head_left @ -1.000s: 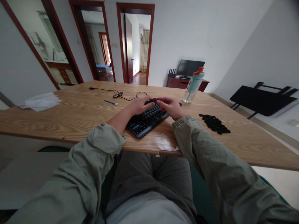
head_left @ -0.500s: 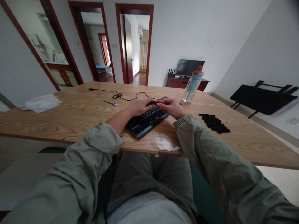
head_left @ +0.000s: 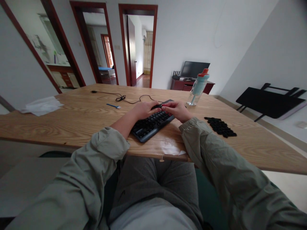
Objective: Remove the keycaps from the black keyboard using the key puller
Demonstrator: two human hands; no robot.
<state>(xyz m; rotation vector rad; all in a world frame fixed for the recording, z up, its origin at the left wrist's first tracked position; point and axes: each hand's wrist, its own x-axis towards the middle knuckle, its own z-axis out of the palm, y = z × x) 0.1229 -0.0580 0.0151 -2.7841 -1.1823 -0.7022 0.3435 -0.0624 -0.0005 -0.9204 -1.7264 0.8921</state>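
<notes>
A black keyboard (head_left: 154, 124) lies at a slant on the wooden table (head_left: 81, 123), partly covered by my hands. My left hand (head_left: 146, 110) is closed over its upper part, with a small black piece (head_left: 157, 106) between thumb and fingers; its kind cannot be made out. Fingertips pinched together, my right hand (head_left: 177, 110) meets the left one at that piece. A bit of red shows at the right fingertips, too small to name. To the right of my right forearm lies a patch of small black pieces, apparently keycaps (head_left: 220, 127), laid close together.
A black cable (head_left: 121, 97) runs coiled behind the keyboard, near a small blue-handled brush (head_left: 113, 106). A water bottle (head_left: 198, 88) with a red lid stands at the back right. White tissue (head_left: 44, 105) lies at the far left.
Both hands have shifted very slightly to the right, still together over the keyboard. My left sleeve has moved a little to the right as well.
</notes>
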